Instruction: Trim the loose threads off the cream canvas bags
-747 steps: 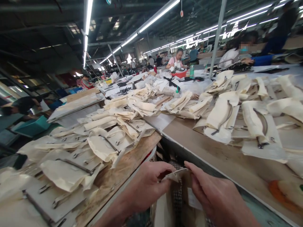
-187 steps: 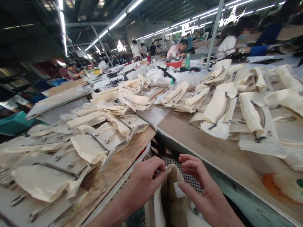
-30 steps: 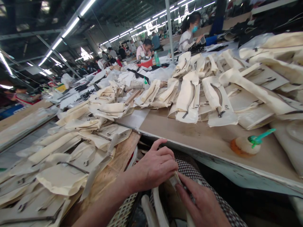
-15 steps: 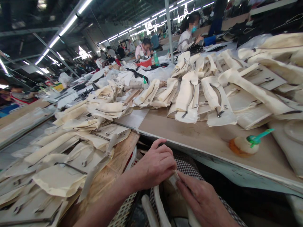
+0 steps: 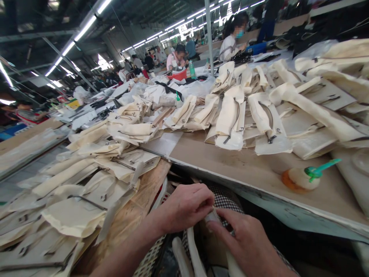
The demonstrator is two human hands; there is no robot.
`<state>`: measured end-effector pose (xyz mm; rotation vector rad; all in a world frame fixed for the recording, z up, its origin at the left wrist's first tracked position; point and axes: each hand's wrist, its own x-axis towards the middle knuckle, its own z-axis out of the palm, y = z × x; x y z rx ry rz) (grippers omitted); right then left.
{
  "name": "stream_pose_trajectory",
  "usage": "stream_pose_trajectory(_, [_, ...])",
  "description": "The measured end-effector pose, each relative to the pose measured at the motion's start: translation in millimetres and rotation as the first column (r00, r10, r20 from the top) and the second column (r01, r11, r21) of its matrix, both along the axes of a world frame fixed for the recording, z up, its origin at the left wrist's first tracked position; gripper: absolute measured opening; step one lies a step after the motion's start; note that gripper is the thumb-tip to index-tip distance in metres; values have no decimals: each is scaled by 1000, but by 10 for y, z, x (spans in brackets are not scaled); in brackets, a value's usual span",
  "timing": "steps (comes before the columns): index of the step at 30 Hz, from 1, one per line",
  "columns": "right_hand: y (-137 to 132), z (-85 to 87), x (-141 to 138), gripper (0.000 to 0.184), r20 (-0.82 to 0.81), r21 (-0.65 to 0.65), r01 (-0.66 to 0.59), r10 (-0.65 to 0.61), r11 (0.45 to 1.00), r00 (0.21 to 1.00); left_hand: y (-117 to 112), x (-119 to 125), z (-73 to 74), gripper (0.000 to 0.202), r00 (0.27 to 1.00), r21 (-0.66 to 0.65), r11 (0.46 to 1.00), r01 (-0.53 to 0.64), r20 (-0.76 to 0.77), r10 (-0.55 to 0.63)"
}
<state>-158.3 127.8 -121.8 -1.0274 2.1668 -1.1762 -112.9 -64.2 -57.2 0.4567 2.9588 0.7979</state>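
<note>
Cream fabric (image 5: 196,258) in left hand (image 5: 187,204), right hand (image 5: 248,235); pale patch (image 5: 212,216) unreadable.

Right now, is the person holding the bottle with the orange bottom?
No, the bottle rests on the brown tabletop, while the left hand and right hand are at a cream piece.

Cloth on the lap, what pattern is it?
Small dark-and-white checks; the cloth shows best in the head view.
</note>
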Motion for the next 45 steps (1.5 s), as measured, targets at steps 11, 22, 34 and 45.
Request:
stream_pose_trajectory(11, [-145, 0, -4, 39, 2, -119, 37, -37, 992, 999, -18, 43, 27, 7, 992, 120, 988, -96, 93, 85])
stream_pose_trajectory(22, [-142, -109, 17, 33, 29, -161, 67, -63, 985, 998, -49, 91, 76, 26, 888, 234, 885, -402, 337, 314])
stream_pose_trajectory(34, [-137, -165, 11, 33, 10, -229, 28, -26, 973, 1000, 119, 267, 0, 8, 819, 126, 823, -553, 265, 509])
stream_pose_trajectory(45, [41, -331, 86, 36, -444, -171, -145, 55, 975, 894, -140, 288, -43, 12, 889, 361, 845, -394, 383, 251])
